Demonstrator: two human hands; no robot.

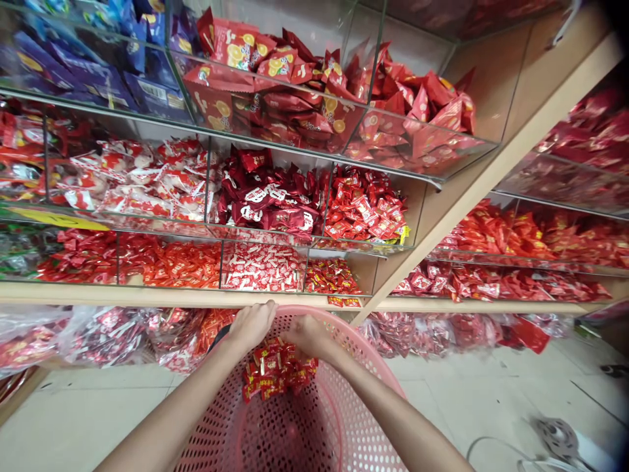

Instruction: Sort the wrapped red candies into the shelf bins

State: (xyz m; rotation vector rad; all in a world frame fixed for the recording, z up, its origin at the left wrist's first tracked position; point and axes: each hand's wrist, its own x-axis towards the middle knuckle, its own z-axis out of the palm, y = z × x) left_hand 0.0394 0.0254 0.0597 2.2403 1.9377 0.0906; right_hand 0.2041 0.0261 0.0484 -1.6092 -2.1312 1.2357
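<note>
Seen from the head camera, a bunch of red candies is held over the pink basket, just below the candy shelves. The left hand and right hand are curled tight around it.

Wooden shelves carry rows of clear bins full of red wrapped sweets, above a pale tiled floor with a white cable lying on it.
</note>
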